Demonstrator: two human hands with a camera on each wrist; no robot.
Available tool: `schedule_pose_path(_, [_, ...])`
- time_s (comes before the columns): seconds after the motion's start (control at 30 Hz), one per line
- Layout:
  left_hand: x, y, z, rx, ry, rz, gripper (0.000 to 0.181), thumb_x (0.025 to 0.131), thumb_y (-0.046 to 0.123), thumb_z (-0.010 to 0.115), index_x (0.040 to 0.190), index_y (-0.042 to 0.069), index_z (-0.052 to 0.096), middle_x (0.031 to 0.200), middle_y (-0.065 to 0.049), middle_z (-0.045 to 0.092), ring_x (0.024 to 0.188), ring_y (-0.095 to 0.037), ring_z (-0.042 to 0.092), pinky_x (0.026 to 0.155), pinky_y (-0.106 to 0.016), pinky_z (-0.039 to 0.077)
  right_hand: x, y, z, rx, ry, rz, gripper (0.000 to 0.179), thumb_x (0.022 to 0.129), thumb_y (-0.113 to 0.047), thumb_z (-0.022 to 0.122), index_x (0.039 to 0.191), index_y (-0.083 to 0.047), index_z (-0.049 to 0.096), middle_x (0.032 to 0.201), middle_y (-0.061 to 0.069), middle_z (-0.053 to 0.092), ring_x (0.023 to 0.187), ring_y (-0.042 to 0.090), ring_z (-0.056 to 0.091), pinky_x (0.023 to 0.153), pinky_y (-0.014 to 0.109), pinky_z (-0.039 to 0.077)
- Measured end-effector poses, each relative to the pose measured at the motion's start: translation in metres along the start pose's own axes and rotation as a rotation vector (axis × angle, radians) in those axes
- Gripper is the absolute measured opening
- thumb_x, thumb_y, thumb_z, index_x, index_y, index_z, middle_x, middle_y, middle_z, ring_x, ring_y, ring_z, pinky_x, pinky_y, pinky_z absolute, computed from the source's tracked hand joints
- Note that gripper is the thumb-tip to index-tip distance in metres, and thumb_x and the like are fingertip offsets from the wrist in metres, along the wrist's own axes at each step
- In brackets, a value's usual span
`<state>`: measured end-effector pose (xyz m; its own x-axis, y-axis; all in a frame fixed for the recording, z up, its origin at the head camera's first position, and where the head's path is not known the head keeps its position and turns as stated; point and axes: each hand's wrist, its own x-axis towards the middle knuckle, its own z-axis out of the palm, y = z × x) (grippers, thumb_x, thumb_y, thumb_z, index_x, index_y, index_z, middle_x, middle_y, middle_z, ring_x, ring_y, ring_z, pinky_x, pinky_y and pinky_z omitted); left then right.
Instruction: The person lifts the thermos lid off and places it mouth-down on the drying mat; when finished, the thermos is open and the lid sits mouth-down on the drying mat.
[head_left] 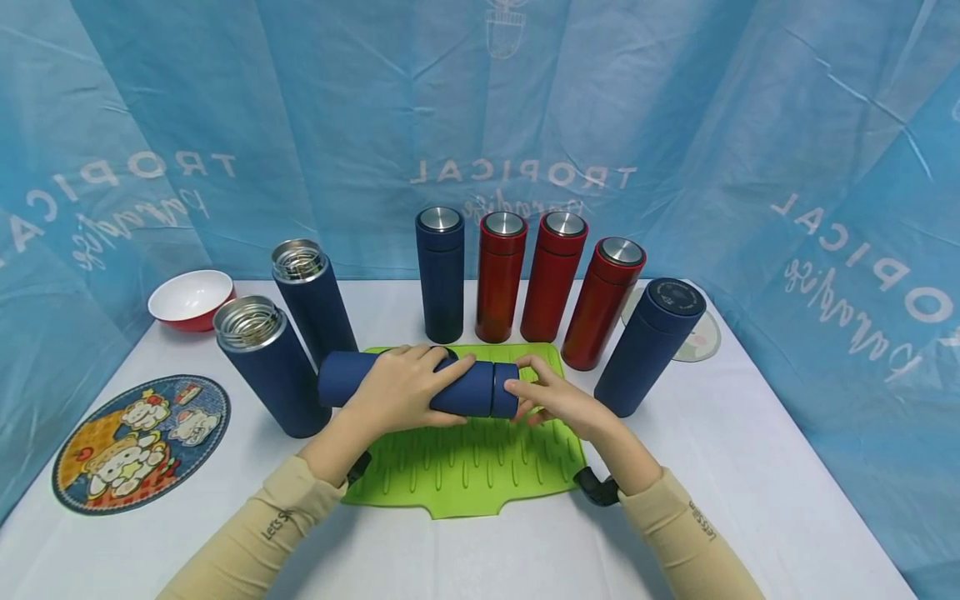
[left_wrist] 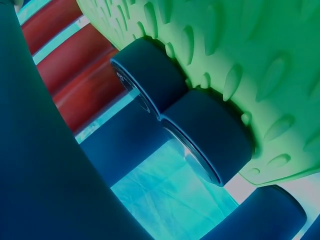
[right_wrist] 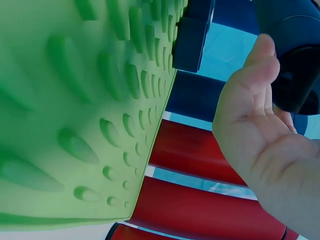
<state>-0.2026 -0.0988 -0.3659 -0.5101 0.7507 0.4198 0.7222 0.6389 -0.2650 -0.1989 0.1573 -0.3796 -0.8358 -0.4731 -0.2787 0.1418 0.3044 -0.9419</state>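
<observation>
My left hand (head_left: 405, 387) grips a blue thermos flask (head_left: 472, 396), held level above a green ridged mat (head_left: 480, 467). The flask's lid (head_left: 506, 390) points right, with a thin dark seam between lid and body. At that end my right hand (head_left: 562, 402) holds the lid between thumb and curled fingers; its dark top faces the palm in the right wrist view. Two loose blue lids (left_wrist: 210, 135) lie side by side on the mat, mostly hidden by the flask in the head view. Left of it stand two lidless blue flasks (head_left: 273, 367), steel necks showing.
Behind the mat stand a lidded blue flask (head_left: 441, 283) and three red flasks (head_left: 501, 283). Another lidded blue flask (head_left: 645, 350) is at the right, before a pale round mat (head_left: 701, 337). A red-and-white bowl (head_left: 193, 300) and a round cartoon placemat (head_left: 142, 442) lie left.
</observation>
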Motion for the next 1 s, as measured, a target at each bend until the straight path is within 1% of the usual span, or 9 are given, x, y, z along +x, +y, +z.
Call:
schedule_pose_path(0.17, [0.0001, -0.0003, 0.0007, 0.003, 0.016, 0.008, 0.078, 0.066, 0.067, 0.067, 0.127, 0.020, 0.055, 0.102, -0.010, 0.063, 0.087, -0.025, 0.063, 0.069, -0.039, 0.053, -0.0016, 0.0009, -0.0002, -0.012, -0.003, -0.038, 0.061, 0.088, -0.036, 0.060, 0.133, -0.013, 0.026, 0.106, 0.017, 0.056, 0.096, 0.040, 0.054, 0.082, 0.046, 0.047])
schedule_pose_path(0.27, [0.0002, -0.0003, 0.0010, 0.002, 0.018, 0.008, 0.078, 0.066, 0.067, 0.067, 0.127, 0.020, 0.055, 0.101, -0.010, 0.063, 0.086, -0.025, 0.064, 0.069, -0.039, 0.054, -0.0023, 0.0020, -0.0002, -0.019, -0.012, -0.087, 0.060, 0.086, -0.029, 0.063, 0.131, -0.015, 0.027, 0.110, 0.018, 0.052, 0.097, 0.036, 0.052, 0.083, 0.048, 0.046])
schedule_pose_path(0.37, [-0.0001, -0.0001, 0.0009, -0.007, 0.004, -0.002, 0.078, 0.067, 0.067, 0.066, 0.127, 0.020, 0.055, 0.102, -0.011, 0.064, 0.084, -0.026, 0.064, 0.068, -0.039, 0.054, -0.0029, 0.0024, 0.0012, -0.047, -0.010, -0.147, 0.062, 0.083, -0.023, 0.067, 0.129, -0.017, 0.027, 0.117, 0.018, 0.045, 0.101, 0.032, 0.050, 0.084, 0.046, 0.046])
schedule_pose_path(0.5, [-0.0006, 0.0000, 0.0002, -0.024, -0.006, -0.016, 0.078, 0.066, 0.066, 0.067, 0.128, 0.020, 0.055, 0.102, -0.011, 0.064, 0.083, -0.026, 0.065, 0.067, -0.039, 0.054, -0.0031, 0.0025, 0.0042, -0.129, 0.017, -0.240, 0.066, 0.078, -0.017, 0.072, 0.127, -0.018, 0.028, 0.123, 0.015, 0.040, 0.106, 0.030, 0.050, 0.085, 0.042, 0.047])
schedule_pose_path(0.63, [-0.0008, -0.0006, 0.0000, -0.033, 0.003, -0.017, 0.078, 0.066, 0.066, 0.067, 0.127, 0.019, 0.056, 0.101, -0.011, 0.064, 0.082, -0.026, 0.065, 0.066, -0.039, 0.054, -0.0025, 0.0036, 0.0054, -0.197, 0.043, -0.288, 0.077, 0.077, -0.017, 0.075, 0.135, -0.019, 0.024, 0.127, 0.015, 0.037, 0.105, 0.030, 0.050, 0.084, 0.042, 0.048])
schedule_pose_path(0.7, [-0.0006, -0.0009, 0.0001, -0.037, 0.010, -0.013, 0.078, 0.066, 0.066, 0.068, 0.127, 0.019, 0.056, 0.101, -0.011, 0.064, 0.081, -0.026, 0.065, 0.065, -0.038, 0.054, -0.0022, 0.0036, 0.0053, -0.214, 0.054, -0.265, 0.078, 0.082, -0.023, 0.070, 0.140, -0.022, 0.019, 0.130, 0.016, 0.034, 0.107, 0.030, 0.051, 0.084, 0.043, 0.048])
schedule_pose_path(0.8, [0.0001, -0.0013, 0.0004, -0.038, 0.024, -0.008, 0.077, 0.066, 0.065, 0.068, 0.127, 0.019, 0.057, 0.100, -0.011, 0.064, 0.080, -0.026, 0.065, 0.064, -0.038, 0.054, -0.0018, 0.0024, 0.0044, -0.223, 0.090, -0.188, 0.062, 0.092, -0.037, 0.054, 0.142, -0.023, 0.019, 0.129, 0.017, 0.039, 0.106, 0.031, 0.054, 0.083, 0.046, 0.048])
schedule_pose_path(0.9, [0.0007, -0.0011, 0.0005, -0.037, 0.031, -0.006, 0.076, 0.066, 0.066, 0.067, 0.126, 0.019, 0.057, 0.099, -0.011, 0.064, 0.080, -0.026, 0.065, 0.063, -0.038, 0.054, -0.0009, 0.0010, 0.0030, -0.204, 0.118, -0.101, 0.054, 0.097, -0.049, 0.035, 0.138, -0.015, 0.029, 0.111, 0.016, 0.055, 0.096, 0.031, 0.060, 0.082, 0.048, 0.047])
schedule_pose_path(1.0, [0.0011, -0.0006, 0.0004, -0.034, 0.026, -0.008, 0.076, 0.066, 0.067, 0.067, 0.125, 0.019, 0.058, 0.099, -0.011, 0.064, 0.080, -0.026, 0.065, 0.063, -0.038, 0.054, 0.0004, 0.0000, 0.0021, -0.167, 0.101, -0.058, 0.056, 0.098, -0.049, 0.030, 0.130, -0.005, 0.037, 0.088, 0.013, 0.062, 0.085, 0.030, 0.063, 0.079, 0.046, 0.047])
